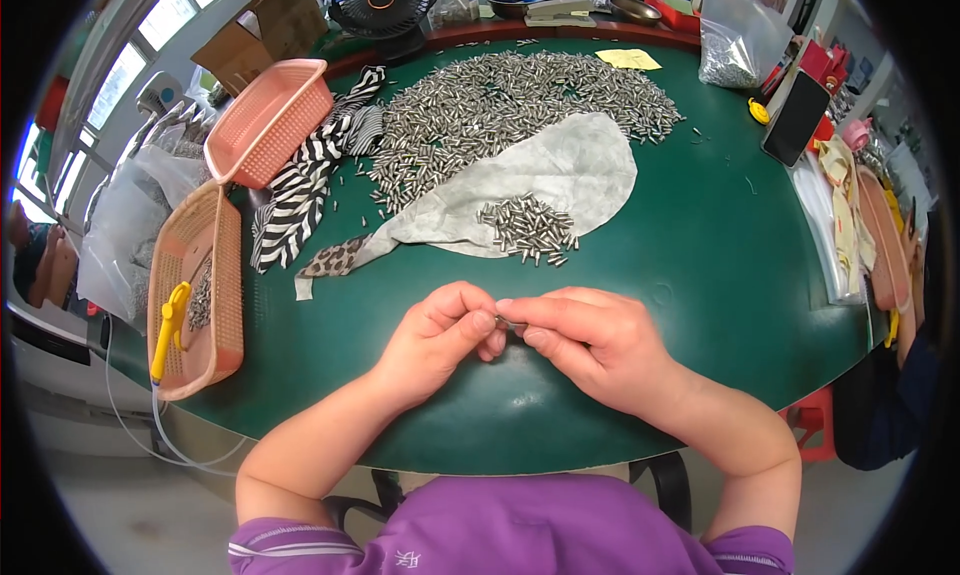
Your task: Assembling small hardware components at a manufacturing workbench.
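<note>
My left hand (440, 335) and my right hand (592, 337) meet over the near part of the green table. Between their fingertips is a small metal part (508, 321), mostly covered by the fingers. Both hands pinch it, thumb against forefinger. Just beyond them, a small heap of silvery metal parts (528, 227) rests on the near edge of a grey-white cloth (590, 165). Farther back spreads a much larger pile of similar small cylindrical metal parts (450, 115).
At the left stand a pink basket (268, 115) and a peach basket (228, 315) holding a yellow air gun (170, 330). A zebra-striped cloth (300, 180) lies beside them. A black fan (384, 5) stands at the back. Right are a phone (797, 120) and a bag of parts (735, 45).
</note>
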Motion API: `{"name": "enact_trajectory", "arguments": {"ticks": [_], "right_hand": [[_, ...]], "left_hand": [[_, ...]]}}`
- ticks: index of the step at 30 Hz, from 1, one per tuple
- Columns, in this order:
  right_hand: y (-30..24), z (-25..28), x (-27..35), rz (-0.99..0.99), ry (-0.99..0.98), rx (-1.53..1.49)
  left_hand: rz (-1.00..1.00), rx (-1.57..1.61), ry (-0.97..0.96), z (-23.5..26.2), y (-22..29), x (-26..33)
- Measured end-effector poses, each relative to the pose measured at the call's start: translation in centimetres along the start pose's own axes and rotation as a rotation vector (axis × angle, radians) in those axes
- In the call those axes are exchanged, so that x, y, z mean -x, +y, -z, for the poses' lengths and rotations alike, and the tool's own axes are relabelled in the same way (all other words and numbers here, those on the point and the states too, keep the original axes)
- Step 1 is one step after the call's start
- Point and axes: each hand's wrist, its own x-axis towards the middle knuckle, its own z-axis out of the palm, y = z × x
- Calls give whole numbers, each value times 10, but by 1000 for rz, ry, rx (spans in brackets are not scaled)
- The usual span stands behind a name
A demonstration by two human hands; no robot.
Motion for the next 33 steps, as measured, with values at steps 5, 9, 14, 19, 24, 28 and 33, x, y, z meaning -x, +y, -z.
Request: {"name": "enact_trajectory", "arguments": {"ticks": [5,9,14,19,24,28,33], "right_hand": [[-1,-1,-1,-2,-10,5],[-5,3,-4,141,55,447],[14,10,-9,41,138,505],[4,2,-7,-91,193,402],[12,9,2,-108,134,441],[12,13,-2,-98,96,399],[11,11,-9,-80,134,324]], "left_hand": [[-5,-18,6,-2,2,-1],[16,-87,-49,-4,6,-3],[0,-127,-77,0,6,-3],[-340,-196,183,17,39,12],[-732,-751,801,84,105,84],[-454,-1304,1207,154,121,153],[-464,-1500,1180,148,114,153]]}}
